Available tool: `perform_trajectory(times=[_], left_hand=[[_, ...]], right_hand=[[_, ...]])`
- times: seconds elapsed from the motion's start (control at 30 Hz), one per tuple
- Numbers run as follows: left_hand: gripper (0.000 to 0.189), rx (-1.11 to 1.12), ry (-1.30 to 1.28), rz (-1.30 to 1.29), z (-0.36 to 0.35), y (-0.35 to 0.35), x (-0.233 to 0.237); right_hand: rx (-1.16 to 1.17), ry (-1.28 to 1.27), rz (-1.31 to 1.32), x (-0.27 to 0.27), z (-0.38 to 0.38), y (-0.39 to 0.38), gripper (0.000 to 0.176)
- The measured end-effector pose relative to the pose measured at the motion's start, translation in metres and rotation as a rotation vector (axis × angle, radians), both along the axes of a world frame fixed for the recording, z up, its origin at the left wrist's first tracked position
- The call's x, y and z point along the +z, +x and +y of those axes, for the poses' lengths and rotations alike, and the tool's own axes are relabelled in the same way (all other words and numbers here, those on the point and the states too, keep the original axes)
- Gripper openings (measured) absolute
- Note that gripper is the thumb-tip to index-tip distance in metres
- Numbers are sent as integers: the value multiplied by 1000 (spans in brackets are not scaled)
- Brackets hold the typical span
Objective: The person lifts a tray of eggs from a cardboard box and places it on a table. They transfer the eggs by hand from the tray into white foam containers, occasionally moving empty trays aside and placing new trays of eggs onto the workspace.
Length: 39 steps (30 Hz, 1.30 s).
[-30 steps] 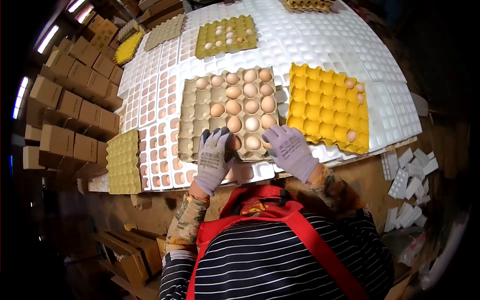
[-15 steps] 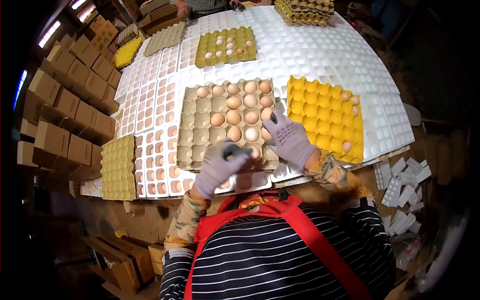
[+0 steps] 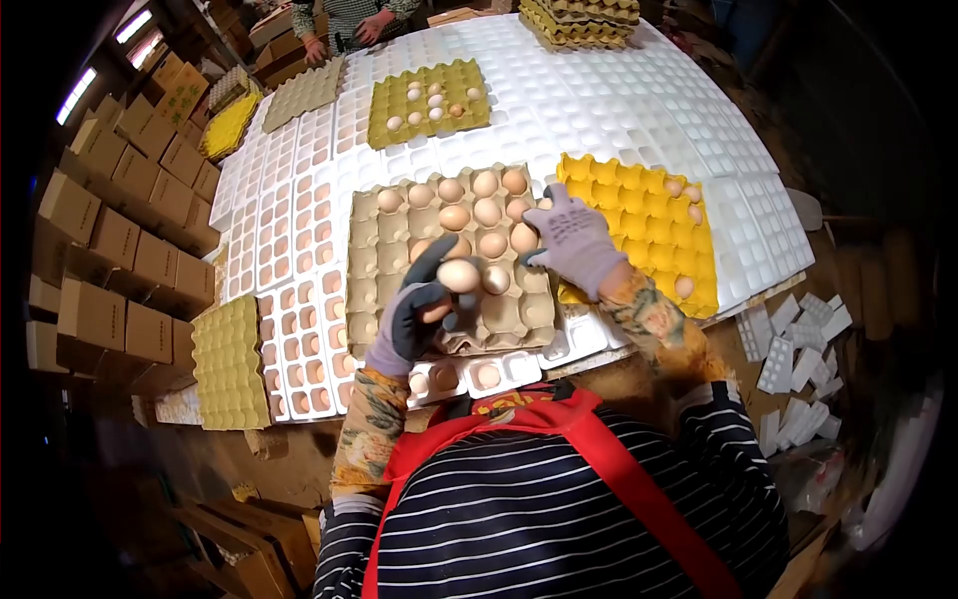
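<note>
A grey egg tray (image 3: 374,290) lies in front of me on white foam trays, with several brown eggs in its middle and right columns. My left hand (image 3: 414,304), in a grey glove with dark fingers, is closed around eggs above the tray's lower part; one pale egg (image 3: 458,276) shows at its fingertips and another is partly hidden in the palm. My right hand (image 3: 574,240), gloved too, reaches over the tray's right edge, its fingers curled around something I cannot make out at the right column. To its right lies a yellow tray (image 3: 639,230) with a few eggs.
An olive tray (image 3: 384,95) with several eggs lies farther back, a stack of trays (image 3: 579,25) beyond it. An empty olive tray (image 3: 228,364) sits at the left edge. Cardboard boxes (image 3: 95,309) are piled left. A co-worker's hands (image 3: 374,27) show at the far side.
My left hand has turned over and now shows eggs in its grip. My right hand has moved up the tray's right side. Two eggs have left the tray's lower right. The view has shifted slightly.
</note>
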<state>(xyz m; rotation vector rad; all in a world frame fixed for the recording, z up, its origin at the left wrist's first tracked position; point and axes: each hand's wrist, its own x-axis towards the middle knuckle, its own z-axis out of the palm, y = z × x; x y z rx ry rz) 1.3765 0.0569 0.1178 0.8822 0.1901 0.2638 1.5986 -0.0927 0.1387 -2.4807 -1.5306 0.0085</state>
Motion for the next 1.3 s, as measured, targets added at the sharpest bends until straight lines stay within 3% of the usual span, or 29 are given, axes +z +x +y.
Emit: perform_trajectory(times=[0.03,0.1,0.13,0.17,0.23,0.3,0.37,0.4,0.43,0.5,0.53,0.57,0.63,0.67,0.7,0.73,0.77,0.8,0.9,0.97,1.0,1.03,1.1,1.2,1.3], left_hand=[[51,-45,-44,-47,-1,3,16],[49,-54,661,201,14,14,19],[46,37,1181,2,16,23,8],[48,-85,1479,295,2,30,38],[50,-167,1985,533,-22,42,54],[51,-294,2101,574,-17,60,40],[50,-366,2088,584,-4,70,37],[50,-410,2050,559,4,73,39],[50,-453,2012,534,13,74,41],[44,-419,1988,469,34,71,48],[42,-433,1770,432,51,73,51],[40,-444,1552,394,69,74,52],[39,-188,1181,175,120,71,36],[37,-95,1140,319,144,66,51],[36,30,955,225,182,66,32],[35,42,744,333,208,69,51],[34,132,729,462,242,80,43],[33,195,819,468,266,92,35],[39,110,1115,648,310,145,13],[49,-10,1467,485,332,193,-20],[52,-70,1524,571,332,213,-24],[55,-132,1578,658,328,232,-28],[57,-215,1632,844,335,257,-51],[50,-266,1684,839,348,256,-72],[46,-274,1602,816,366,243,-80]], right_hand=[[-61,-191,-28,2,9,-1,58],[-65,-202,-20,6,14,-2,57],[-40,-166,-23,7,15,-2,56],[-15,-131,-25,8,17,-2,54],[-15,-50,-42,2,16,-3,55],[-2,28,-61,3,15,-7,56],[-96,23,110,9,13,-11,54],[-112,209,184,3,9,-9,52],[-109,207,178,-3,7,-5,52],[-125,602,683,-8,11,0,45],[-225,681,1074,-3,11,2,40],[-269,692,1258,13,11,1,36],[-334,727,1259,14,10,11,35],[-327,726,1261,18,12,19,35],[-333,705,1233,23,14,29,34],[-338,685,1205,26,19,41,33],[-331,684,1207,27,28,59,33],[-307,659,1189,26,39,79,33],[-175,550,1067,14,104,142,35],[6,392,892,-11,160,186,42],[47,240,740,-20,189,200,45],[87,90,585,-31,215,207,48],[175,43,454,-62,255,211,54],[234,-58,332,-101,294,220,51],[263,-126,306,-108,312,225,48]])
